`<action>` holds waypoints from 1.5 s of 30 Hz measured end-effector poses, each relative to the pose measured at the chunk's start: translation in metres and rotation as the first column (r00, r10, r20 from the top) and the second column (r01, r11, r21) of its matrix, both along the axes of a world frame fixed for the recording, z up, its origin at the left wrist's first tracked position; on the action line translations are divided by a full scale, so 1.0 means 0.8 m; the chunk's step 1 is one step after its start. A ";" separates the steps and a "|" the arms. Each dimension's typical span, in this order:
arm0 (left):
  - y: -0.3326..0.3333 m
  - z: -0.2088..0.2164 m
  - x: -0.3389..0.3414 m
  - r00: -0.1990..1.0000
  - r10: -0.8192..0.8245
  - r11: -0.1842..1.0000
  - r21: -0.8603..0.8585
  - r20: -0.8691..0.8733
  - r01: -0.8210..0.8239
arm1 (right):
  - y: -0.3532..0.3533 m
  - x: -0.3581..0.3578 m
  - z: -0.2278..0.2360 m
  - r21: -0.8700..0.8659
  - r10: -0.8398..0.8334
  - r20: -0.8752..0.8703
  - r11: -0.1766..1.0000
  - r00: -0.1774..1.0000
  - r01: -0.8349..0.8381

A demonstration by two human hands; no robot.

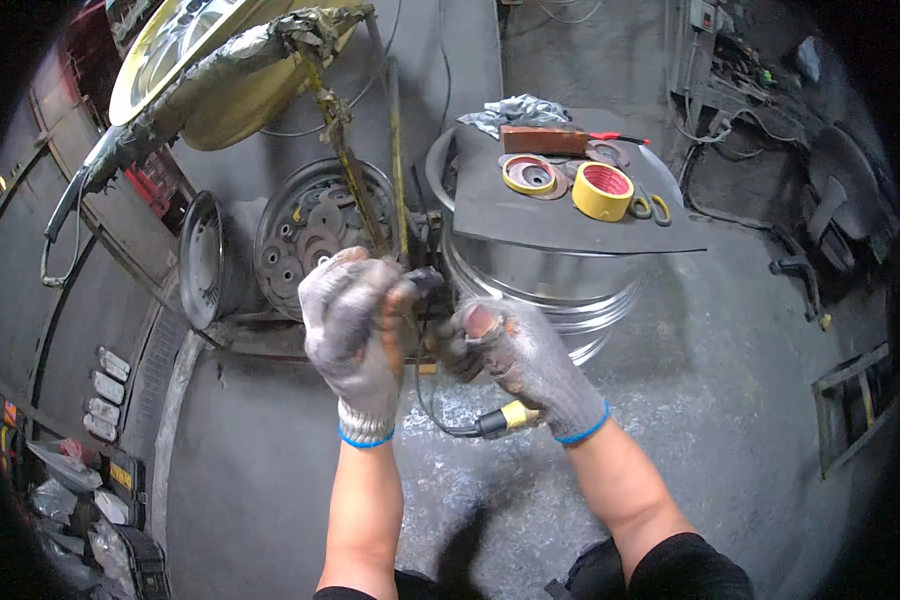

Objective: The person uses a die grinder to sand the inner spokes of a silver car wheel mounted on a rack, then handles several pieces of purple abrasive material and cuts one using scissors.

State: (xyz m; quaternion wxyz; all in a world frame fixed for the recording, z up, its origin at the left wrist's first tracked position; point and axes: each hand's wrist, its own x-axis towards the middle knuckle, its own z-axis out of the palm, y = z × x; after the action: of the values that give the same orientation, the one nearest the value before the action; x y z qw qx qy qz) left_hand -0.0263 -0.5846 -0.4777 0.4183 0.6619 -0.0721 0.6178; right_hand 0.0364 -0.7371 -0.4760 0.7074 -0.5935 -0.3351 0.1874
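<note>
Both my hands wear dirty grey-white knit gloves with blue cuffs, raised in front of me and close together. My left hand (355, 325) is closed, with a small black piece (427, 280) at its fingertips. From beside those fingers a thin black cord (422, 385) hangs down and loops to a black and yellow cylindrical piece (505, 418) below my right wrist. My right hand (520, 355) is curled shut, its thumb tip worn and bare-looking. Its fingertips are blurred, and what they hold, if anything, is hidden.
A yellow wheel (215, 95) leans on a tape-wrapped stand at upper left. Discs fill a wheel rim (320, 225). A grey board (510, 215) on stacked rims carries yellow tape (602, 192), scissors (652, 208), a reddish block (543, 140) and a rag (517, 112).
</note>
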 end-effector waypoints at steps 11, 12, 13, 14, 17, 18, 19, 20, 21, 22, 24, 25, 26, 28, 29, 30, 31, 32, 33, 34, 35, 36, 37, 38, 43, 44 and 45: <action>-0.032 0.013 -0.011 0.897 -0.018 0.893 0.397 -0.441 0.213 | -0.018 0.039 -0.009 0.157 -0.354 0.027 0.925 0.935 0.346; -0.025 0.007 -0.010 0.878 -0.238 0.916 0.205 -0.415 0.346 | -0.016 0.037 -0.003 0.118 -0.449 0.176 0.893 0.876 0.434; -0.019 -0.001 -0.009 0.853 -0.407 0.903 -0.001 -0.328 0.430 | -0.017 0.030 0.005 0.082 -0.441 0.227 0.897 0.868 0.434; -0.016 -0.009 -0.011 0.825 -0.505 0.852 -0.300 -0.255 0.429 | -0.017 0.022 0.013 0.046 -0.429 0.278 0.900 0.860 0.434; -0.030 0.008 -0.001 0.784 -0.595 0.741 -0.500 -0.179 0.448 | -0.025 0.015 0.014 -0.006 -0.299 0.373 0.946 0.878 0.325; -0.033 0.012 -0.003 0.728 -0.660 0.680 -0.560 -0.187 0.473 | -0.022 0.015 0.009 -0.001 -0.255 0.427 0.959 0.867 0.283; -0.032 0.012 -0.007 0.666 -0.722 0.613 -0.619 -0.187 0.491 | -0.018 0.013 0.003 0.002 -0.213 0.480 0.970 0.851 0.242; -0.024 -0.007 -0.005 0.710 -0.670 0.689 -0.540 -0.218 0.484 | -0.013 0.010 -0.003 0.017 -0.207 0.471 0.974 0.857 0.226; -0.019 -0.017 -0.005 0.755 -0.611 0.755 -0.460 -0.237 0.467 | -0.008 0.003 -0.003 0.026 -0.196 0.401 0.979 0.895 0.203; -0.017 -0.023 0.001 0.733 -0.669 0.653 -0.569 -0.124 0.500 | -0.002 -0.004 0.000 0.036 -0.184 0.327 0.983 0.927 0.182; -0.023 -0.013 -0.001 0.791 -0.600 0.672 -0.612 -0.119 0.417 | 0.001 -0.009 -0.001 -0.039 -0.124 0.256 0.990 0.959 0.138; -0.023 -0.009 -0.001 0.782 -0.622 0.610 -0.658 -0.050 0.442 | 0.000 -0.009 -0.004 -0.125 -0.077 0.256 0.986 0.964 0.112; -0.021 -0.005 0.001 0.770 -0.637 0.544 -0.697 0.019 0.467 | -0.001 -0.009 -0.005 -0.210 -0.030 0.252 0.974 0.967 0.085; -0.013 -0.009 0.004 0.761 -0.629 0.379 -0.794 0.156 0.476 | -0.002 -0.015 0.008 -0.230 -0.011 0.264 0.970 0.964 0.075; -0.010 -0.009 0.004 0.755 -0.630 0.349 -0.803 0.180 0.483 | -0.002 -0.017 0.013 -0.240 -0.001 0.271 0.968 0.963 0.069; -0.011 -0.007 0.007 0.748 -0.630 0.319 -0.809 0.207 0.493 | -0.002 -0.018 0.013 -0.268 0.022 0.177 0.963 0.984 0.027; -0.011 -0.005 0.009 0.741 -0.630 0.289 -0.815 0.234 0.503 | 0.000 -0.018 0.008 -0.216 0.016 0.185 0.976 0.983 0.025; -0.008 -0.010 0.013 0.786 -0.596 0.384 -0.801 0.165 0.459 | 0.005 -0.016 -0.001 -0.163 0.009 0.191 0.986 0.982 0.023; -0.003 -0.013 0.014 0.751 -0.618 0.312 -0.803 0.234 0.507 | 0.008 -0.016 -0.003 -0.109 0.002 0.197 0.994 0.981 0.020; 0.001 -0.015 0.014 0.711 -0.635 0.239 -0.798 0.303 0.553 | 0.000 -0.018 0.009 -0.221 0.041 0.194 0.975 0.980 0.003; 0.005 -0.015 0.013 0.668 -0.646 0.165 -0.787 0.370 0.595 | -0.001 -0.015 0.010 -0.253 0.073 0.196 0.967 0.978 -0.022; -0.002 -0.004 0.004 0.725 -0.633 0.231 -0.827 0.272 0.512 | -0.003 -0.012 0.011 -0.291 0.100 0.198 0.956 0.975 -0.039; -0.001 -0.005 0.003 0.717 -0.646 0.239 -0.823 0.262 0.516 | -0.006 -0.011 0.011 -0.327 0.126 0.199 0.943 0.972 -0.055; -0.001 -0.006 0.003 0.708 -0.660 0.247 -0.818 0.251 0.520 | -0.005 -0.007 0.004 -0.240 0.140 0.180 0.966 0.974 -0.094; 0.006 -0.023 -0.006 0.904 -0.161 0.984 -0.134 -0.397 0.116 | -0.016 0.014 0.006 -0.281 0.237 0.150 0.941 0.960 -0.188; 0.007 -0.019 -0.006 0.885 -0.261 0.954 -0.241 -0.385 0.176 | -0.013 0.020 -0.010 -0.301 0.245 0.064 0.929 0.967 -0.216; 0.010 -0.020 -0.006 0.864 -0.355 0.905 -0.362 -0.358 0.222 | -0.011 0.017 -0.012 -0.254 0.245 0.095 0.943 0.965 -0.214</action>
State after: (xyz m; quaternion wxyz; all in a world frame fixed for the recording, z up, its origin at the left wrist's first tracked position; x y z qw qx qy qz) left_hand -0.0313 -0.5766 -0.4938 0.6108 0.6857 0.0165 0.3956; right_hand 0.0500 -0.7456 -0.4856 0.5806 -0.6427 -0.4204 0.2703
